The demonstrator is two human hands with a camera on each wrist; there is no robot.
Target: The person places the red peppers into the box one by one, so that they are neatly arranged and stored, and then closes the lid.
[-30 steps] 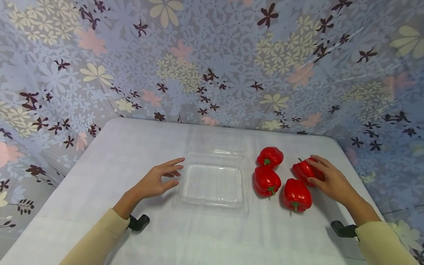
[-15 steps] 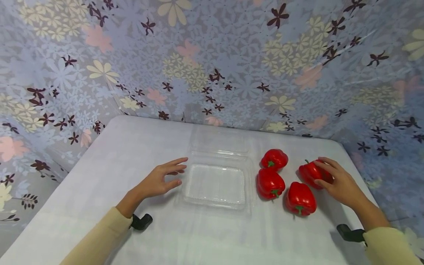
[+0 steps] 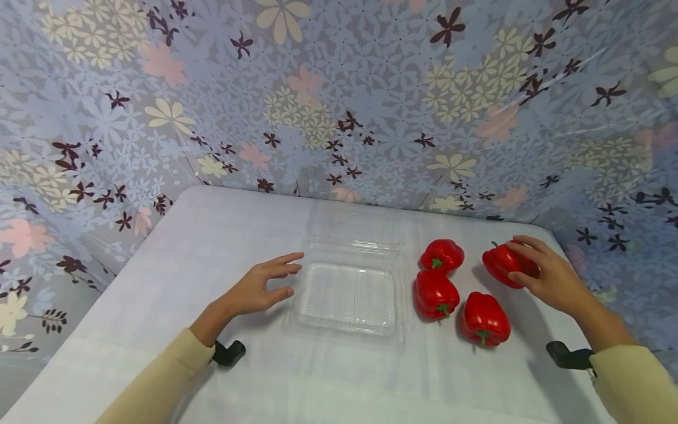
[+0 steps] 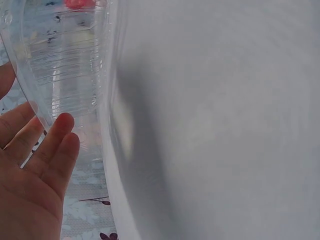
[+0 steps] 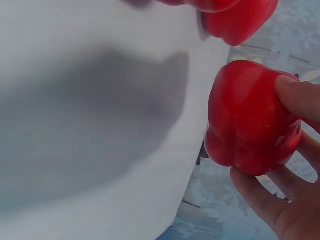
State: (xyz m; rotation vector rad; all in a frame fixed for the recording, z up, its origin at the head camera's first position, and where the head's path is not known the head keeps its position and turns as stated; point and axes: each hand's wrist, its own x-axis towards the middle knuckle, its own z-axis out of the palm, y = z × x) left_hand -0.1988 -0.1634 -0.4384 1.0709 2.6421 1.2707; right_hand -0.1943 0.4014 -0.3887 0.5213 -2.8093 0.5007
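The right hand [image 3: 553,280] pinches a red pepper [image 5: 252,117] between thumb and fingers; it has just risen off the desk [image 3: 371,377] near the right edge, so it is free to travel. Left hand [image 3: 256,288]: fingers spread, holding nothing, beside the clear container [image 3: 344,294], its lid [image 3: 354,228] folded toward the far edge. Three other peppers [image 3: 436,294] lie between; room opens toward the near edge.

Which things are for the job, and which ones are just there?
Probably for the job:
the red pepper held in the right hand
the back pepper, middle pepper and front pepper
the open clear container near the left hand

Seemingly just there:
the white table top
the flowery backdrop
the black wrist device by the left sleeve
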